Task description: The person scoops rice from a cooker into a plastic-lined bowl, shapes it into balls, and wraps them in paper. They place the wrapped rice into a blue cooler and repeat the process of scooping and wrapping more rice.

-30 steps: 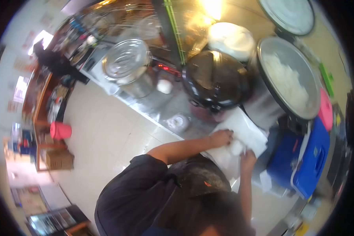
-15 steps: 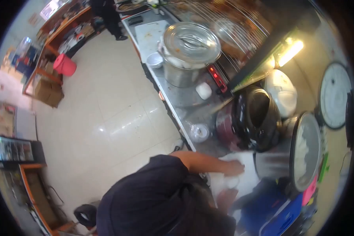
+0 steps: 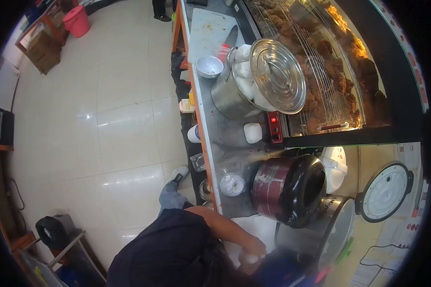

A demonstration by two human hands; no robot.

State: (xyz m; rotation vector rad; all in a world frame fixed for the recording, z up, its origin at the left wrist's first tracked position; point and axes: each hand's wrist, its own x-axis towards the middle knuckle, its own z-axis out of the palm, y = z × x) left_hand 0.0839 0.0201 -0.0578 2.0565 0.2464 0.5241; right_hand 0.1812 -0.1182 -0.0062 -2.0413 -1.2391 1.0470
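Observation:
My left hand (image 3: 255, 248) reaches out from a black sleeve over a white sheet (image 3: 258, 225) on the counter. Its fingers are closed around a small white rounded thing (image 3: 248, 258), blurred and partly covered. Just below, a blurred patch of my right hand (image 3: 245, 269) shows close to that thing, its fingers not clear. Beside the sheet stands a large steel cooker (image 3: 292, 235) with its mouth tilted away to the right. A dark red and black cooker (image 3: 277, 186) is just above it.
A steel pot (image 3: 230, 103) holds several white wrapped bundles under a tilted lid (image 3: 278, 76). One white bundle (image 3: 253, 133) lies on the counter, near a clear plastic roll (image 3: 232, 184). A lit case (image 3: 321, 71) holds fried food. Another person's shoe (image 3: 163, 18) shows at the top.
The view has swung, so the counter, pots and lit case sit differently in the picture. My hands appear lower and further left, still close together at the white sheet.

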